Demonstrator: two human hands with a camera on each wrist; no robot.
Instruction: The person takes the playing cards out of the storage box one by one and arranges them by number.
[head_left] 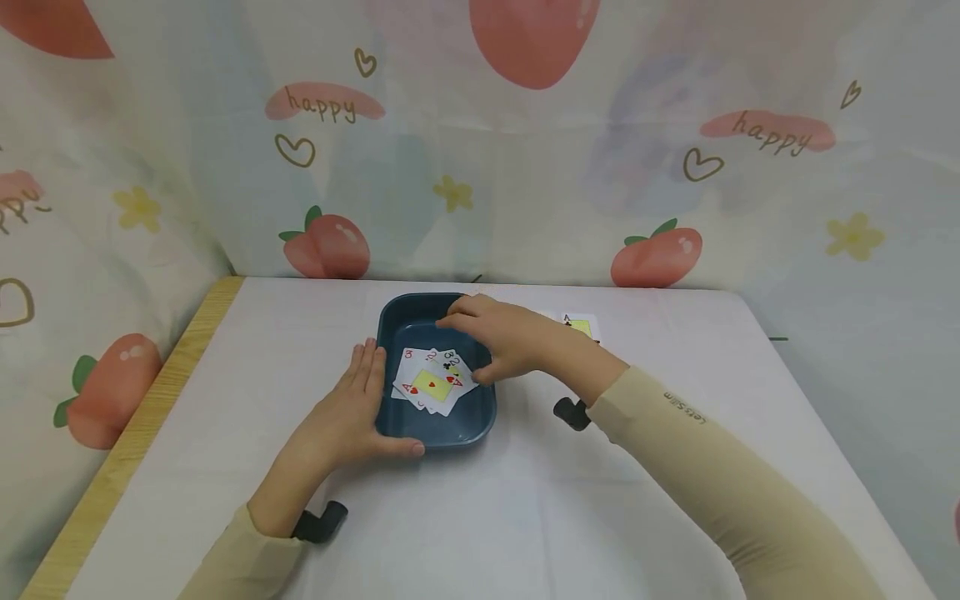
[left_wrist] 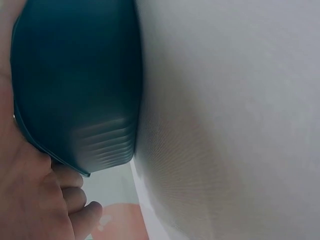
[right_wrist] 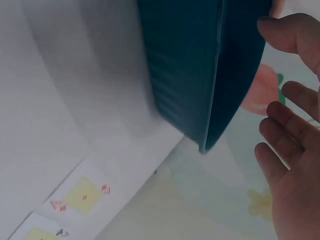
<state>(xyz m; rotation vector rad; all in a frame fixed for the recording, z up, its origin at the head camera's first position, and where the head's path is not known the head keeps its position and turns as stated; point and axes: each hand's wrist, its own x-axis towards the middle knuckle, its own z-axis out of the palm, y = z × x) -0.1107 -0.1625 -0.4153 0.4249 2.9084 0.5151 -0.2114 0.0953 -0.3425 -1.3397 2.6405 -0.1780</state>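
"Steadying the blue tray point(head_left: 450, 429) seems to be the left hand's point(head_left: 345, 425) part. How does it do that well?"

"As it lies now: fingers straight along the tray's left side, thumb out at the near rim, no curled grip. A light pressure should do, so the tray doesn't slide on the white tabletop point(head_left: 525, 517)."

"And the right hand point(head_left: 506, 333)?"

"Spread wide over the tray's right side — thumb well apart from the fingers, nothing seen between them. Whether the thumb touches the rim, I can't tell."

"Where are the playing cards point(head_left: 431, 383)?"

"Several lie fanned and overlapping on the tray's floor, an ace of hearts on top. At least two more cards point(right_wrist: 82, 195) lie on the tabletop to the right of the tray, partly hidden behind the right forearm point(head_left: 585, 358) in the head view."

"What would you watch for?"

"That right thumb sits close to the fan — a brush could scatter it. I'd lift the wrist clear of the rim, and pinch any card by one edge, since flat cards tend to cling together."
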